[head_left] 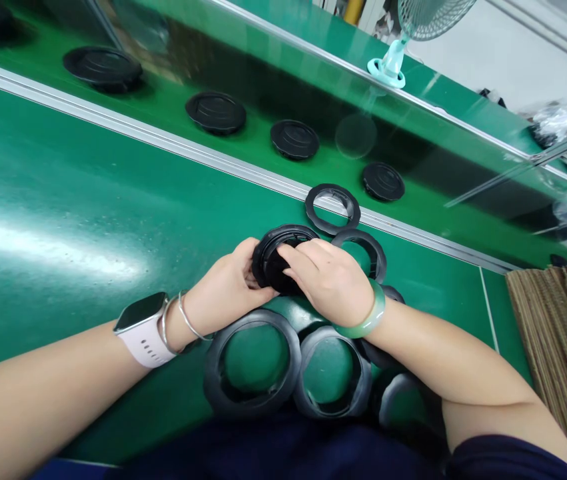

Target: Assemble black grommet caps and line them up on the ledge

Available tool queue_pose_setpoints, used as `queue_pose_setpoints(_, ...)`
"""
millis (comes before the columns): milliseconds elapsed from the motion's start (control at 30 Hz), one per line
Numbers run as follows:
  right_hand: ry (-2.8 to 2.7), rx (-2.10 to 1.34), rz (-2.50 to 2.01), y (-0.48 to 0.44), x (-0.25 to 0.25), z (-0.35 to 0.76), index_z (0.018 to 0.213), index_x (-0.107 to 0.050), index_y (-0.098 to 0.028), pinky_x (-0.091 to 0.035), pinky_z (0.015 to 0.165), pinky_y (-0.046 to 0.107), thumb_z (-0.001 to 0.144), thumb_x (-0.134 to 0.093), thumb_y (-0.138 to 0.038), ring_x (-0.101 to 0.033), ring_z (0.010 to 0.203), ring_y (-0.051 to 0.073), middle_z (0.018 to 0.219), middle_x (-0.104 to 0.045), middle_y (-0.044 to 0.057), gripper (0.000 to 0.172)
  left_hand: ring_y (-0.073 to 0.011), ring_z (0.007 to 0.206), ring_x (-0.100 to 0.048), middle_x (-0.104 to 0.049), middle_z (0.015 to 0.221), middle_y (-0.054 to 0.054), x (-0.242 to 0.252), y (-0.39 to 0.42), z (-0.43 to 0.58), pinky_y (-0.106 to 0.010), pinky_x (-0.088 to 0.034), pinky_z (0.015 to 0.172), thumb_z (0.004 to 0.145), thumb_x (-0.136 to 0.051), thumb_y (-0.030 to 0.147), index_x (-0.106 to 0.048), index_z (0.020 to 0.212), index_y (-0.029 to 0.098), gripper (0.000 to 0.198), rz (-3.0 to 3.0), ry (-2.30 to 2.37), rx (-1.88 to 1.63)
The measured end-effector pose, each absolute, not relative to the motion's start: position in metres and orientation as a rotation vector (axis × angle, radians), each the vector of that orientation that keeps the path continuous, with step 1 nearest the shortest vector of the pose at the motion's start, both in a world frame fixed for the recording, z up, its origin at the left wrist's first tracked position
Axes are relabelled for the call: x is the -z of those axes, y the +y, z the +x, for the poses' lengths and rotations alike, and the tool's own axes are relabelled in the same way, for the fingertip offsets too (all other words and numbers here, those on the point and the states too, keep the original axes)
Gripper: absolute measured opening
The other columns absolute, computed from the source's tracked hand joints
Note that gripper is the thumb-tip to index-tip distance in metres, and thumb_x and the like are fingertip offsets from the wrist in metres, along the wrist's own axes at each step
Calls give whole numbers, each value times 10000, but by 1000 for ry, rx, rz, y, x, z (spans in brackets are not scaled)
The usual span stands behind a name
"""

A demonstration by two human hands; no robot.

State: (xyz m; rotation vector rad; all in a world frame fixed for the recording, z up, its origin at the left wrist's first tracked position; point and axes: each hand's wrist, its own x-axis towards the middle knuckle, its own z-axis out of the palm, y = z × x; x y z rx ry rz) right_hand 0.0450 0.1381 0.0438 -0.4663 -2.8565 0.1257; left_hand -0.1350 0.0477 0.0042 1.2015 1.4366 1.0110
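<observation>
My left hand (226, 287) and my right hand (326, 280) meet over a black round part (268, 263), a ribbed ring with a dark disc seated in it. My left fingers grip its left side, while my right fingers lie across its top and hide much of the disc. Just below my hands lie black rubber rings (252, 363) (332, 373), and others (333, 208) (363, 253) lie just beyond them. Several black round discs (294, 139) stand in a row on a green conveyor belt (158, 87) at the back.
The green work mat (88, 180) lies under my arms, edged by an aluminium rail (213, 155). A glass guard panel (313, 87) runs above the belt. A pale blue fan (403, 47) stands at the top right, and a stack of brown pleated material (560, 347) lies at the right.
</observation>
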Motion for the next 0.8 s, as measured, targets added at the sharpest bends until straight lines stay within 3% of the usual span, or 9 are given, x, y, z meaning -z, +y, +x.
queue_pose_setpoints(267,-2868,38,-471,133,-40,42,1263,-603,18,-517,756,416,988,-407,-81,-522,834,276,926,-610,160,352,-271,890,-716,-693,909,3,-3,49,-134,-365,-603,749,701,-787,308,-452,1031,236,475,1114,1387,-1032)
queue_pose_setpoints(500,-2907,24,-443,135,-44,42,1261,-603,-2,-488,724,415,1000,-388,-95,-505,834,269,930,-600,147,351,-264,900,-713,-681,941,-3,-2,46,-134,-370,-606,752,742,-767,282,-446,1095,237,480,1167,1354,-1022)
queue_pose_setpoints(633,-2686,-175,-469,147,-54,51,1210,-631,-118,-474,816,422,994,-516,-181,-519,942,260,1026,-596,127,252,-255,989,-688,-670,1022,-25,-4,47,-133,-389,-593,849,741,-784,282,-441,1102,219,502,1085,1341,-1113)
queue_pose_setpoints(700,-2467,-309,-582,154,-58,57,1243,-606,-149,-464,897,441,976,-585,-240,-524,1018,264,1094,-581,128,283,-252,990,-682,-663,1067,-45,-9,46,-132,-390,-592,844,733,-800,300,-432,1126,211,545,1057,1350,-1153)
queue_pose_setpoints(800,-2308,-648,-714,162,-57,62,1267,-589,-167,-490,863,401,970,-597,-274,-566,952,230,1086,-588,106,316,-246,1005,-675,-649,1109,-56,-18,40,-128,-368,-595,823,713,-820,287,-419,1142,218,590,1021,1331,-1174)
